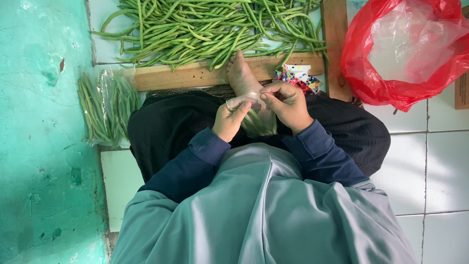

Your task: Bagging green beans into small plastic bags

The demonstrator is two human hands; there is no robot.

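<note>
I sit on the floor with my legs folded. My left hand (230,119) and my right hand (287,104) both grip a small clear plastic bag (258,120) filled with green beans, held over my lap. The fingers of both hands pinch the bag's top together. My bare foot (242,76) rests against a wooden frame (195,74) just beyond my hands. Past the frame lies a large loose pile of green beans (205,29).
A clear bag packed with green beans (105,110) lies on the floor to the left, beside a turquoise wall (44,132). A red plastic bag (405,49) sits at the upper right on white floor tiles (435,161). A colourful patterned cloth (298,77) lies near the frame.
</note>
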